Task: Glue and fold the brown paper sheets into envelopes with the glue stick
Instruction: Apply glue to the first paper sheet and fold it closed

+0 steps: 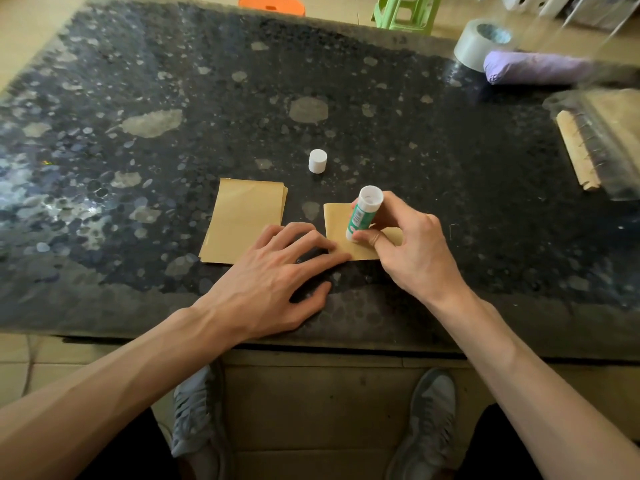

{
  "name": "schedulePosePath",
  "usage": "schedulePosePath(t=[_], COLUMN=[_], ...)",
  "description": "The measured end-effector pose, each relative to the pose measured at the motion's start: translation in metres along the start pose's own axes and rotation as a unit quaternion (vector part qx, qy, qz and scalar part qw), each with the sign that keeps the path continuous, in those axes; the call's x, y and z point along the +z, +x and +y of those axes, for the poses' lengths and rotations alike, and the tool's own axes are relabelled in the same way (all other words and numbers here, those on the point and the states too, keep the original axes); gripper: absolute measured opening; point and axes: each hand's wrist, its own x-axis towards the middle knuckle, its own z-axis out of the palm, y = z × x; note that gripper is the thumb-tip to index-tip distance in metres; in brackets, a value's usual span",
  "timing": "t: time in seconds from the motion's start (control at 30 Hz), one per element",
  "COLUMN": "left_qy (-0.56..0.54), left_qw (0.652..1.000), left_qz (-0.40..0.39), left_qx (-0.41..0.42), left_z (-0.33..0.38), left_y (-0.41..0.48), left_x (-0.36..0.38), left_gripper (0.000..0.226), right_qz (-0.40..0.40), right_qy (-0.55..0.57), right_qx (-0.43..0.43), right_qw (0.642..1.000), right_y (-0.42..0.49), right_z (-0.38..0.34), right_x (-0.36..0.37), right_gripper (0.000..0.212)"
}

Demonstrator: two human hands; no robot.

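Pressing the spread fingers [334, 261] of our left hand [277, 271] on the near-left edge of the brown sheet [337, 220] so it cannot slide on the surface [346, 98], we grip the glue stick [362, 216] in our right hand [412, 251], its lower end on the paper, the cap [317, 161] standing apart.

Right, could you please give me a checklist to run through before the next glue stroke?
1. Cap off: ok, it stands apart on the table.
2. Right hand grips glue stick: ok.
3. Left hand presses sheet: ok.
4. Glue stick's lower end on sheet: ok.
5. Glue laid down: cannot tell.
6. Stack apart from sheet: ok.
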Motion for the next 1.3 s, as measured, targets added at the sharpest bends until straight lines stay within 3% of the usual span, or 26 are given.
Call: schedulePosePath(t=[0.2,1.3], left_qy=[-0.002,-0.010], left_qw=[1.000,1.000], left_qz=[-0.001,-0.008], left_qx=[0.000,0.000], left_z=[0.000,-0.003], left_y=[0.000,0.000], left_x=[-0.001,0.000], left_gripper=[0.049,0.049], right_qz=[0.036,0.063], right_qy=[0.002,0.012], right_qx=[-0.002,0.028], right_qw=[0.999,0.998], right_y=[0.000,0.037], right_z=[0.003,0.010], right_x=[0.004,0.012], right_gripper=[0.037,0.031])
